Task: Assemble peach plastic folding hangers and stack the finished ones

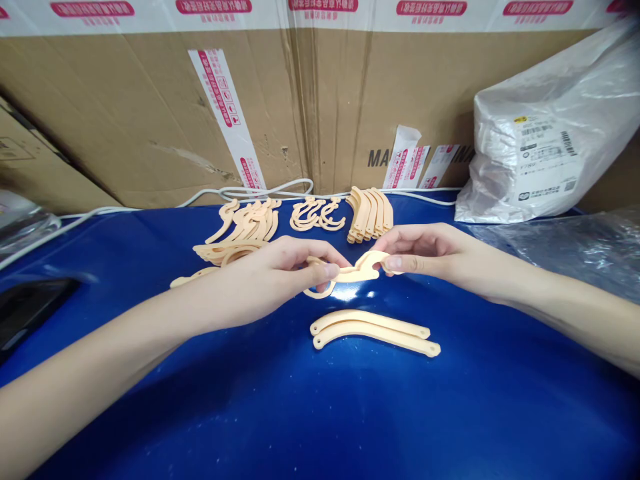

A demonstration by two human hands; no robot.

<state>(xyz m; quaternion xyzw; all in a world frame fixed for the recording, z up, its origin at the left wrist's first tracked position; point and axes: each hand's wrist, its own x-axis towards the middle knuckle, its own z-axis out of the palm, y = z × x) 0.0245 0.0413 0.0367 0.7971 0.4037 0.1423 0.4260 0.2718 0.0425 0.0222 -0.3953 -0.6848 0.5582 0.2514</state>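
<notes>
My left hand (pixel 305 263) pinches the left end of a cream plastic hanger piece (pixel 357 272), held just above the blue table. The piece's curved right end is between the thumb and fingers of my right hand (pixel 415 257). Under my left fingertips a cream loop (pixel 320 293) shows; I cannot tell whether it joins the held piece. Nearer to me, two long curved hanger arms (pixel 375 330) lie side by side, each with holes at its ends. Behind my left wrist is a stack of flat cream pieces (pixel 225 252), partly hidden.
Along the back lie curved pieces (pixel 250 220), cream hooks (pixel 317 213) and a row of hanger arms (pixel 370 213). A white cable (pixel 200 197) runs before cardboard boxes (pixel 330 100). A plastic parcel bag (pixel 540 133) stands right; a black phone (pixel 35 310) lies left.
</notes>
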